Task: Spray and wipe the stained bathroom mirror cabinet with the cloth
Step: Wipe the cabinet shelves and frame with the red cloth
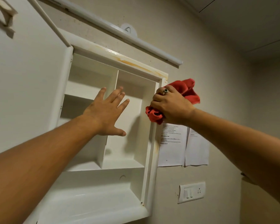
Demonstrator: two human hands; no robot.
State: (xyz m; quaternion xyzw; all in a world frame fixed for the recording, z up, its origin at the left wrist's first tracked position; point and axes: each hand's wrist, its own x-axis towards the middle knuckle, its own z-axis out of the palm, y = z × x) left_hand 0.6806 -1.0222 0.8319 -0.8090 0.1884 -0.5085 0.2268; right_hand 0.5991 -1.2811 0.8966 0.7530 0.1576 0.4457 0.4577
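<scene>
Clutching cloth [190, 89], right hand [171, 105] (cabinet [152, 151] edge)

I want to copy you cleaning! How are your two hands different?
The left hand is spread and empty; the right hand grips the cloth. The right hand wears a ring; the left hand shows none. The left hand is before the cabinet's shelves; the right hand is at its right edge. Both reach up.
</scene>
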